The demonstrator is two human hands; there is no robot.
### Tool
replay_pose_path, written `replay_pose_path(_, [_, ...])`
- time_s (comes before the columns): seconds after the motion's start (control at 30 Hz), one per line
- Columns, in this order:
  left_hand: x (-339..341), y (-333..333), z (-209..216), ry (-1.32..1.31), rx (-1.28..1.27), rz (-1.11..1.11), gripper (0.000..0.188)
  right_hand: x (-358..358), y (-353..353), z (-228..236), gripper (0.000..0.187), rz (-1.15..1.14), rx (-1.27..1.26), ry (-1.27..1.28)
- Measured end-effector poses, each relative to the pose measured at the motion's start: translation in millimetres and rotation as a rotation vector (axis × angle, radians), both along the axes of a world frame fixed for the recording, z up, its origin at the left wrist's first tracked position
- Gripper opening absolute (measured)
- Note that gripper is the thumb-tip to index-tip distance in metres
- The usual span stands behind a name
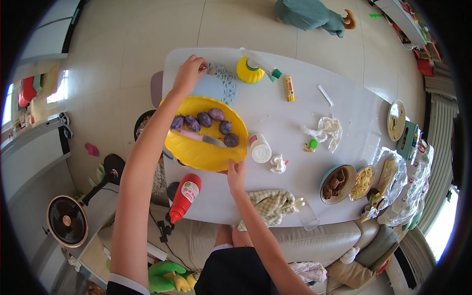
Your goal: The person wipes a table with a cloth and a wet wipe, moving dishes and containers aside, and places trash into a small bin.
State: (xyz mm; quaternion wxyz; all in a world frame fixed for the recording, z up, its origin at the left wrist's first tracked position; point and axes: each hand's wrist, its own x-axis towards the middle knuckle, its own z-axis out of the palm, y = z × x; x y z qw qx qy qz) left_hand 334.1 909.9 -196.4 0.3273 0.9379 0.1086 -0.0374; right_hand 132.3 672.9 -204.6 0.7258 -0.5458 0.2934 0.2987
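Observation:
A yellow leaf-shaped tray (206,156) lies before me on the table, holding several dark purple plums (204,119) and a knife with a pink handle (189,134). My right hand (236,175) grips the tray's near rim, thumb on top. Beyond the tray's far edge, my left hand (192,72) has its fingers curled together; whatever they pinch is too small to make out. Beside those fingertips is a small round brown spot or piece (212,71), over a light blue patterned board (223,84). My left forearm crosses the tray's left end and hides part of it.
Right of the tray stands a white canister (260,149); a yellow bottle with a green tip (250,70) is farther back. A red squeeze bottle (186,196) lies near-left. A checked cloth (269,207) and a clear cup (307,214) rest at the near edge, a meat bowl (338,184) farther right.

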Motion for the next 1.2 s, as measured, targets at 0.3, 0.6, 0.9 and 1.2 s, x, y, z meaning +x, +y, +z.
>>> replay_pose_path(0.3, [-4,-14,-21,-0.076,-0.124,0.052,0.024,-7,5,-4,0.035,0.005,-0.033,-0.041])
replay_pose_path(0.6, [2,-3,-8,0.152,0.013,-0.015,0.027,-13,11,-10,0.033,0.043,-0.125,-0.108])
replay_pose_path(0.9, [-76,-19,89,0.510,-0.384,-0.260,0.016,8,12,5,0.038,-0.019,-0.017,-0.038])
replay_pose_path(1.2, [-130,-17,33,0.357,-0.078,-0.267,0.015,52,62,10,0.039,-0.073,0.093,-0.044])
